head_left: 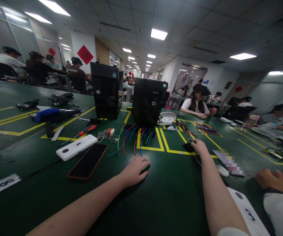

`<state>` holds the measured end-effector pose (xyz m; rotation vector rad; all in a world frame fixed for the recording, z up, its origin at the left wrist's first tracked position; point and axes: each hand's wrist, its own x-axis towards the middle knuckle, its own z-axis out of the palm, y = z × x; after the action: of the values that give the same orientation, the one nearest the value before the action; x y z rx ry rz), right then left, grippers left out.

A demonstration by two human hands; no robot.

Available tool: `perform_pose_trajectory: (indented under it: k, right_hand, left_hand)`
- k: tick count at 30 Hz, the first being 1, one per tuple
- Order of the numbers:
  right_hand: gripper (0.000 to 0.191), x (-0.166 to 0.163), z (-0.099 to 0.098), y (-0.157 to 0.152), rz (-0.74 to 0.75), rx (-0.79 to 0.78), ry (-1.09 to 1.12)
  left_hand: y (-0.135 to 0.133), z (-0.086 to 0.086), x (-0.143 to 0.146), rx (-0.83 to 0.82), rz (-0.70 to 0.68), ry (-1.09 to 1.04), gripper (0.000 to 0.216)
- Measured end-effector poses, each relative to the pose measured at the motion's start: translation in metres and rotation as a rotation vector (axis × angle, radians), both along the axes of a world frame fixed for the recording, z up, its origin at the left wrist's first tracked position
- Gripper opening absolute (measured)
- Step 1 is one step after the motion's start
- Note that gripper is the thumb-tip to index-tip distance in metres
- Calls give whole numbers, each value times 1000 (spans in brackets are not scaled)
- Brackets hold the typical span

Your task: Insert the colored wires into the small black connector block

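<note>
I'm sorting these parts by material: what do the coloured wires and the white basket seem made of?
Wires: probably smooth plastic coating, from their bright, even colours; inner material hidden.
Basket: likely stiff moulded plastic, from its regular white openwork; finish unclear.

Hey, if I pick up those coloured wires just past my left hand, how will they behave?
The coloured wires will probably bend easily, as they look thin and several lie in curves. They're likely light, being so slender. They may splay when lifted, since their near ends fan apart on the table.
</note>
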<state>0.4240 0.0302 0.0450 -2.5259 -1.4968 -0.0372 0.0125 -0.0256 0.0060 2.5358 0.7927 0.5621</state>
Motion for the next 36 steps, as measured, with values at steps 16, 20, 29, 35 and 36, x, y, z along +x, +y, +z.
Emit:
perform_pose_trajectory:
  k: [16,20,29,35,36]
  right_hand:
    - [36,12,-8,5,43,-31,34]
    - [35,10,-9,6,50,-47,58]
    - [37,9,-7,4,-24,-36,83]
    - [18,5,0,2,-71,-141,225]
    - [16,4,1,2,-71,-159,259]
  left_hand:
    - [1,0,0,-2,-8,1,34]
    - [0,1,0,-6,-4,8,35]
    - [0,0,1,-1,1,7,35]
    - [1,-1,1,-1,-3,9,33]
    - [1,-1,1,1,-4,8,33]
